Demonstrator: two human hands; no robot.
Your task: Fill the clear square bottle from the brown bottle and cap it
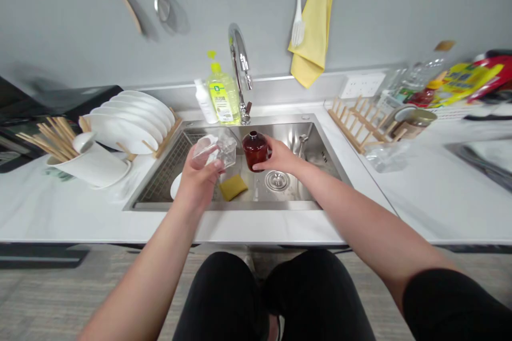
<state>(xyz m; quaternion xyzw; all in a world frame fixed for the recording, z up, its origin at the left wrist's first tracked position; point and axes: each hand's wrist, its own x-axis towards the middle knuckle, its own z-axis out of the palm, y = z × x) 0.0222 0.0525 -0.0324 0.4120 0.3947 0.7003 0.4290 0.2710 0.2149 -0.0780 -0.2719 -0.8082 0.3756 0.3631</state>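
Note:
My left hand (199, 178) is closed around a clear glass (214, 150), held tilted over the steel sink (320, 141). My right hand (280, 157) grips a small dark red-brown bottle (255, 150) upright above the sink, just right of the glass. Below both hands a yellow sponge (233, 187) lies on the sink floor, near the round drain (277, 180). Part of a white dish (175, 186) shows under my left wrist. The chrome tap (239, 58) rises behind the sink.
A yellow dish-soap bottle (222, 93) and a white bottle (205, 101) stand behind the sink. White plates (128, 120) fill a rack at left, beside a holder of chopsticks (60, 136). A wooden rack (354, 120), jars and packets sit at right. A yellow cloth (316, 21) hangs on the wall.

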